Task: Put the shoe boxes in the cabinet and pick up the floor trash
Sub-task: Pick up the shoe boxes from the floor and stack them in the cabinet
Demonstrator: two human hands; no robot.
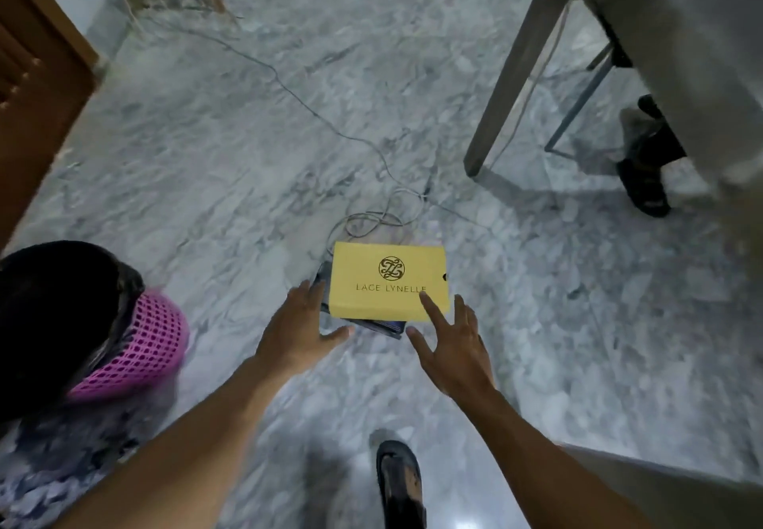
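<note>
Yellow shoe box (388, 280), printed LACE LYNELLE on its lid, lies flat on top of a dark box (384, 327) on the grey marble floor (206, 157), just ahead of both hands. Left hand (295, 330) is stretched to the stack's left edge, fingers straight and spread, thumb pointing toward the near corner, gripping nothing. Right hand (452, 351) hovers at the near right corner, likewise spread wide and holding nothing; its forefinger overlaps the lid beside the lettering, though whether it touches cannot be told. A thin cable (289, 88) coils on the floor just behind the boxes. A table leg (516, 70) stands well off to the right, and a sandalled foot (399, 483) shows near the bottom edge
</note>
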